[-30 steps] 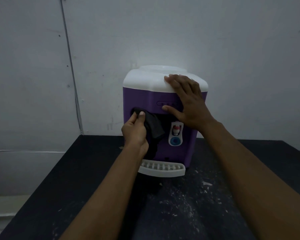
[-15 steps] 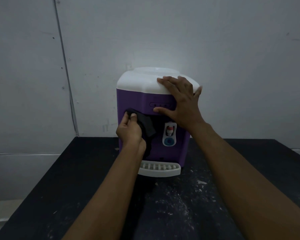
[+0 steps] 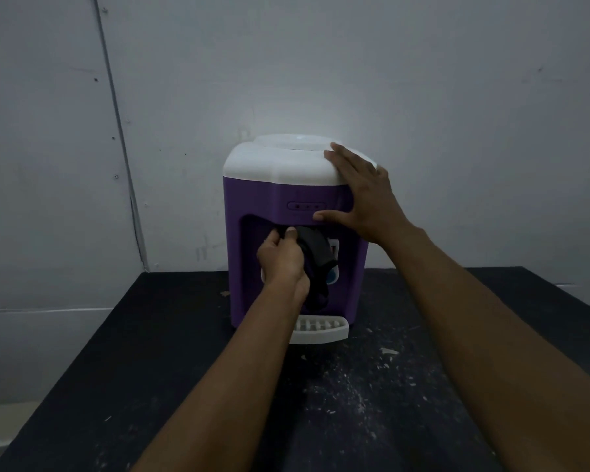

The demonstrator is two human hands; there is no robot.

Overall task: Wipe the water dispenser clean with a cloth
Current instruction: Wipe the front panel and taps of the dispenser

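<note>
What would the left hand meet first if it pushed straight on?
The left hand points into the dispenser recess; its cloth probably meets the recess wall or taps first. Depth is unclear.

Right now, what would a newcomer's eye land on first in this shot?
The purple water dispenser with its white top, standing mid-frame on the black table against a pale wall. Next, the two bare arms reaching in: the left hand presses a dark cloth into the tap recess, while the right hand braces the dispenser's upper right corner. White flecks litter the table in front of the white drip tray.
</note>
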